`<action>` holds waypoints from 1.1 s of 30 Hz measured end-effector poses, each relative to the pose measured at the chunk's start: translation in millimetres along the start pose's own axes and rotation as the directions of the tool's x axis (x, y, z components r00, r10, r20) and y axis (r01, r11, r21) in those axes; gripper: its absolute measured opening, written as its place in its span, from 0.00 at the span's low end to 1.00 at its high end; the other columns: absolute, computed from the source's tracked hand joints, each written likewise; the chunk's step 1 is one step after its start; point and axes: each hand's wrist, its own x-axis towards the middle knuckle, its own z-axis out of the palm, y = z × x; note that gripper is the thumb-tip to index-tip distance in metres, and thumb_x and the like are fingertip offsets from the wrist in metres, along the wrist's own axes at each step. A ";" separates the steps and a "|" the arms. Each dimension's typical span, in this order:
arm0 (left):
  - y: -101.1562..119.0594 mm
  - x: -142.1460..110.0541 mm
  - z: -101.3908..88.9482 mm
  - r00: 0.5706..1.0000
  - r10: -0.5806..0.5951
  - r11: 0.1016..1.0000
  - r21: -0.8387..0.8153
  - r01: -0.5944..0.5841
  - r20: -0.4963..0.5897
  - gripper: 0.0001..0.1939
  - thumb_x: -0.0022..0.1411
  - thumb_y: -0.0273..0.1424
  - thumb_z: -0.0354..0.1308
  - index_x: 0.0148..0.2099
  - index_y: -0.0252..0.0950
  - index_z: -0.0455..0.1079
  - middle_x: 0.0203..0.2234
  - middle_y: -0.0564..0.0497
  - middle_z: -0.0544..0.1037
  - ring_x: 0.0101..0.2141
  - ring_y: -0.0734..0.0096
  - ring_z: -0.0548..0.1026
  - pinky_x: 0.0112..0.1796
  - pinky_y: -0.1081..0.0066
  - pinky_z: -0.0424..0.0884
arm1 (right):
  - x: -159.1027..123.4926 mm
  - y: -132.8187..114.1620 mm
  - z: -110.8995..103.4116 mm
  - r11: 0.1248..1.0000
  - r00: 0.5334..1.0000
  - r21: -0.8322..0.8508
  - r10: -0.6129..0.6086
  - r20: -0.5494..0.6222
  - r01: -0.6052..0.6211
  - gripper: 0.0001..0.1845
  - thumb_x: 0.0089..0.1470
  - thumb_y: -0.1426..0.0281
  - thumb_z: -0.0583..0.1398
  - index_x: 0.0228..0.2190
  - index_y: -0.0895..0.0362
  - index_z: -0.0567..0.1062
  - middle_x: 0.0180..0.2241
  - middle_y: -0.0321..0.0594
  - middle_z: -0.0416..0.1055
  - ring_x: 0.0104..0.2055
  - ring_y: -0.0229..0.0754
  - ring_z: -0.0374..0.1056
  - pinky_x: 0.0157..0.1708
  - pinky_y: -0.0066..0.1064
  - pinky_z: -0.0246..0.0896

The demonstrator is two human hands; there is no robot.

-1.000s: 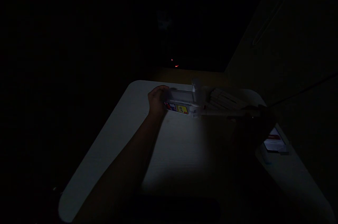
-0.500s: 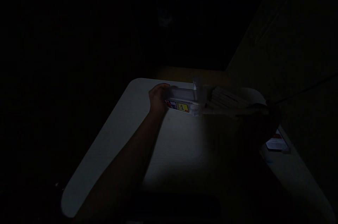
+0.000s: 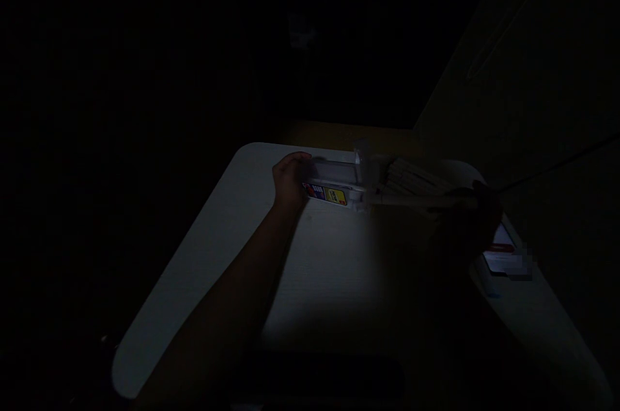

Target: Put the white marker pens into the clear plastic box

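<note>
My left hand (image 3: 289, 181) is wrapped round the left end of a clear plastic case (image 3: 332, 170) with a yellow, red and dark label on its front. The case lies on its side, and its right end looks open. In deep shadow at the right, my right hand (image 3: 467, 220) is closed on a long, pale pen-like stick (image 3: 411, 200). Its tip is at the case's right end; whether it is inside I cannot tell. Just behind it lie several similar pale sticks (image 3: 411, 175), side by side.
All this is on a white table (image 3: 329, 269) with rounded corners. A phone with a lit screen (image 3: 504, 252) lies at the right edge, near a small blue-tipped thing (image 3: 493, 295). A dark cable (image 3: 557, 167) runs off to the right. The surroundings are very dark.
My right hand has moved a little left with the stick, towards the case. More of the phone screen shows. My left hand and the case have stayed put.
</note>
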 end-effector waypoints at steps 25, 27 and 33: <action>-1.4 1.0 0.0 0.999 0.034 0.999 0.035 -0.034 0.002 0.09 0.47 0.30 0.50 0.23 0.36 0.72 0.18 0.53 0.71 0.21 0.76 0.67 0.23 0.75 0.61 | 4.8 -3.7 1.0 0.923 0.926 -0.074 -0.378 -0.004 0.377 0.17 0.56 0.65 0.50 0.44 0.58 0.68 0.32 0.38 0.65 0.33 0.37 0.63 0.34 0.34 0.61; -1.5 1.4 -0.3 0.999 0.032 0.999 0.030 -0.032 -0.002 0.10 0.46 0.30 0.50 0.23 0.36 0.72 0.18 0.53 0.71 0.21 0.76 0.67 0.23 0.75 0.61 | 8.3 -2.2 -0.4 0.911 0.911 -0.086 -0.408 -0.052 0.403 0.17 0.55 0.65 0.50 0.44 0.60 0.68 0.31 0.39 0.65 0.32 0.36 0.63 0.32 0.32 0.61; -4.3 1.9 -2.5 0.999 0.036 0.999 0.015 -0.036 0.000 0.09 0.46 0.30 0.50 0.23 0.36 0.72 0.19 0.53 0.72 0.22 0.76 0.68 0.24 0.75 0.62 | 11.6 -7.6 -2.2 0.891 0.891 -0.149 -0.444 -0.091 0.429 0.16 0.57 0.68 0.50 0.45 0.60 0.68 0.35 0.39 0.64 0.34 0.35 0.63 0.36 0.32 0.60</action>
